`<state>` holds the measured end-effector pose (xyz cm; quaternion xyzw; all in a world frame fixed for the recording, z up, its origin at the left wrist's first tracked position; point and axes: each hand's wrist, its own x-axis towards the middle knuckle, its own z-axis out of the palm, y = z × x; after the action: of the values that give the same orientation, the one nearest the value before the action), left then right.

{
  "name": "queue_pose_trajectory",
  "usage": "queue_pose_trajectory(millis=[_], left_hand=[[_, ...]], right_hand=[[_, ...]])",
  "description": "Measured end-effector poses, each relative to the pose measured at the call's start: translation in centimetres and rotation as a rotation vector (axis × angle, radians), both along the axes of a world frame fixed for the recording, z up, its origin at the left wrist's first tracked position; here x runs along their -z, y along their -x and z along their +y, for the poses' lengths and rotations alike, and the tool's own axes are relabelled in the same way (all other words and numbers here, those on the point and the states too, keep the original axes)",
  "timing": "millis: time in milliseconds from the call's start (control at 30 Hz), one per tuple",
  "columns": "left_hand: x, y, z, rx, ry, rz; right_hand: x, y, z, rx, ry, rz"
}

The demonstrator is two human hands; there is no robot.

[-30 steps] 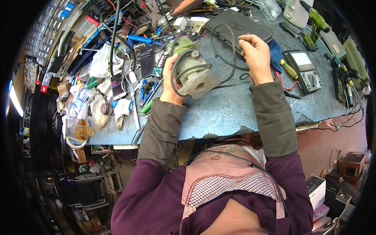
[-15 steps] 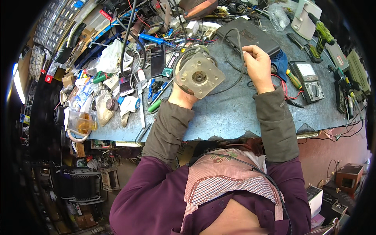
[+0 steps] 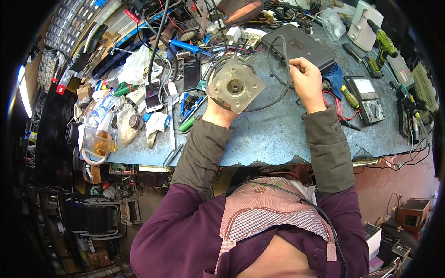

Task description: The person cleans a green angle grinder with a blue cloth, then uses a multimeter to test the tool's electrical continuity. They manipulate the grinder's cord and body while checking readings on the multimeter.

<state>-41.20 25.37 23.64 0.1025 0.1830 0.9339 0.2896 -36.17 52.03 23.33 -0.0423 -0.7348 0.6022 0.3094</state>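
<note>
My left hand (image 3: pixel 219 114) grips a motor-like unit (image 3: pixel 245 91) from below. Its square, pale, translucent face plate points up at me, with a round hub in the middle and holes near the corners. The fingers of that hand are mostly hidden behind the plate. A dark grey cable (image 3: pixel 273 103) runs from behind the unit and loops to the right over the bench. My right hand (image 3: pixel 307 83) pinches this cable between thumb and fingers, beside a closed black case.
On the blue bench (image 3: pixel 269 143) the black case (image 3: pixel 301 48) lies behind my right hand. An analog multimeter (image 3: pixel 368 99), a screwdriver (image 3: pixel 350 97) and a green drill (image 3: pixel 382 41) are to the right. Leftward are a phone (image 3: pixel 153 99), calipers (image 3: pixel 171 120), tweezers (image 3: pixel 172 156) and a clear jug (image 3: pixel 99 143).
The unit's face plate has turned slightly and now faces more squarely up. My right hand keeps its pinch on the cable, and the view has shifted a little.
</note>
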Motion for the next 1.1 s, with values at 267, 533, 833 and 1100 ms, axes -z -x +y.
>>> queue_pose_trajectory(millis=[267,533,833,1100], left_hand=[[0.8,0.4,1.2,-0.348,0.432,0.549],[-1.5,-1.3,2.7,-0.135,0.073,0.103],[1.6,0.4,3.2,-0.387,0.542,0.583],[1.7,0.1,3.0,-0.358,0.482,0.583]], right_hand=[[-4.0,-3.6,-4.3,0.132,-0.239,0.421],[-6.2,-5.5,-8.0,-0.04,-0.666,0.511],[-6.4,-6.0,-8.1,-0.061,-0.674,0.457],[-5.8,-5.8,-9.0,0.01,-0.68,0.494]])
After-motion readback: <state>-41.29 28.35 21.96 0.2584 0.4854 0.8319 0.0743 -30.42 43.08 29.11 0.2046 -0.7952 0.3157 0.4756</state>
